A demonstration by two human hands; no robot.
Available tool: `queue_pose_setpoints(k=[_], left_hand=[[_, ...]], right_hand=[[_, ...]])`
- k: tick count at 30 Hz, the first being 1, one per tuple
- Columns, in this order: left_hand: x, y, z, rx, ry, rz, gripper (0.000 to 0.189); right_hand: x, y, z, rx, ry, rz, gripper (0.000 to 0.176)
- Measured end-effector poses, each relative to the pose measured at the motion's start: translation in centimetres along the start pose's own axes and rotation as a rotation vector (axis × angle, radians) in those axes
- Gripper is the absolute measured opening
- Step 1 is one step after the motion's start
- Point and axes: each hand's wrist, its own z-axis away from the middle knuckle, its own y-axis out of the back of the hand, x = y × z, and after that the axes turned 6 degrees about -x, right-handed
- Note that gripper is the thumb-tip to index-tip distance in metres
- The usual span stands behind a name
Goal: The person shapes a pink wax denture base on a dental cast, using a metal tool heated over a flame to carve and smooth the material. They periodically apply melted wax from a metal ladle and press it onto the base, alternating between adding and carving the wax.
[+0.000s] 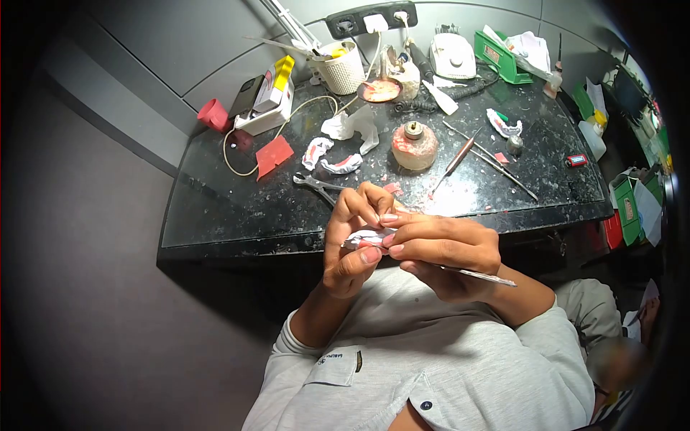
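Observation:
In front of my chest, just off the bench's front edge, my left hand (pixel 348 269) is closed around a small white dental cast (pixel 365 236) with pink wax on it. My right hand (pixel 453 248) presses its fingertips against the cast from the other side. A thin metal dental tool (pixel 489 277) sticks out from under the right fingers, its far end pointing right. Fingers cover much of the cast and the tool's other end. Pliers (pixel 314 185) lie on the bench just beyond my left hand.
The dark bench (pixel 237 215) holds a wax-spattered burner (pixel 415 147), white dental casts (pixel 341 164), a pink wax sheet (pixel 274 157) and a wax knife (pixel 460 158). Behind stand a white basket (pixel 338 72) and a green bin (pixel 507 61). Another person's leg (pixel 593 309) shows at right.

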Motion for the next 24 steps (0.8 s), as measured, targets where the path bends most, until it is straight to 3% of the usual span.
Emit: queue_pose_setpoints(k=[24], left_hand=[[0.3,-0.2,0.0,0.0,0.035,0.148,0.032]], right_hand=[[1.2,-0.4,0.0,0.022,0.103,0.072,0.027]])
